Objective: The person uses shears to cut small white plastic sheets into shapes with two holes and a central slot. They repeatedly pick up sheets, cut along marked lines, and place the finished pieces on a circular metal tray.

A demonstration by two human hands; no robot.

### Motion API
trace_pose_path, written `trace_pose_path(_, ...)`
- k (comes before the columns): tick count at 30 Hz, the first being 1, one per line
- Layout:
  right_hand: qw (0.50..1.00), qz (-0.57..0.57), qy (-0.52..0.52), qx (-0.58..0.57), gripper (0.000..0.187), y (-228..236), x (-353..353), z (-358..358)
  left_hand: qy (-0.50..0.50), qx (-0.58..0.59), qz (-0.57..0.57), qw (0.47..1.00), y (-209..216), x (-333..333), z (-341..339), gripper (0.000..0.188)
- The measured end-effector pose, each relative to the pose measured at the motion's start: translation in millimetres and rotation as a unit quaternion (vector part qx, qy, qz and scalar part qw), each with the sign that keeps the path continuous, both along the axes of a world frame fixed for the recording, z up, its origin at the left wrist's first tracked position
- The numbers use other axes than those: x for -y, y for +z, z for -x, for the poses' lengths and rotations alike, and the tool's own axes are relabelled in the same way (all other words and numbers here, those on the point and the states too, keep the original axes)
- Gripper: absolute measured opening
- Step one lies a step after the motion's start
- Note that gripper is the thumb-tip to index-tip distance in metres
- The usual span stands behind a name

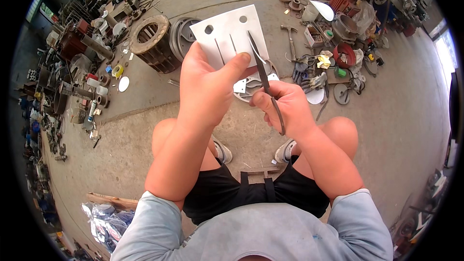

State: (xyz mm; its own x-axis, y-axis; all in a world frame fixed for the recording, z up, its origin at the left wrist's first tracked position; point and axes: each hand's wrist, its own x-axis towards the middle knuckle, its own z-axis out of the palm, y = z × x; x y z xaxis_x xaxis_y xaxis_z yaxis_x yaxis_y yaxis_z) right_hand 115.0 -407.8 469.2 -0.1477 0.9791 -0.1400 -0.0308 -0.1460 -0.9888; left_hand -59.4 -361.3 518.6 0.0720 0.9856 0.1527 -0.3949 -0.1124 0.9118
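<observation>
My left hand (212,79) grips a white sheet (224,31) by its lower edge, thumb on top. Two dark-rimmed round holes sit near the sheet's upper corners, and narrow slits run up through it. In my right hand (287,106) is a pair of dark scissors (263,70), fingers closed around the handles. The blades reach up to the sheet's right part, where a thin strip curls beside them. Below the sheet, partly hidden by my hands, lies a round metal part (249,87) with small white pieces on it.
A rusty slotted cylinder (154,48) and metal rings (181,34) stand at left. On the right lie a hammer (290,41), grey work gloves (309,77) and a red ring (344,55). Machine parts crowd both sides. A plastic-wrapped bundle (106,222) sits at lower left.
</observation>
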Motion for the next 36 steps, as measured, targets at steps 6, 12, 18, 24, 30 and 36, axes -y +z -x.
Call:
trace_pose_path(6, 1.0, 0.018, -0.016, 0.006, 0.044, -3, 4, 0, 0.014, 0.009, 0.016, 1.0, -2, -5, 1, 0.04)
trace_pose_path(12, 0.95, -0.23, -0.145, 0.156, 0.041, 3, -9, -9, 0.022, -0.109, -0.007, 0.994, -11, -8, -7, 0.041)
trace_pose_path(18, 0.911, -0.297, -0.211, 0.192, 0.021, 6, -22, -14, 0.037, -0.282, -0.036, 0.958, -24, -7, -15, 0.043)
trace_pose_path(24, 0.892, -0.333, -0.262, 0.159, 0.018, 17, -38, -40, -0.053, -0.293, -0.017, 0.955, -21, -6, -16, 0.043)
trace_pose_path(30, 0.902, -0.346, -0.141, 0.217, 0.024, 12, -27, -43, -0.095, -0.229, 0.044, 0.968, -21, -5, -16, 0.044)
trace_pose_path(36, 0.887, -0.353, -0.164, 0.251, 0.026, 2, -29, -48, -0.084, -0.275, 0.044, 0.957, -25, -7, -25, 0.042)
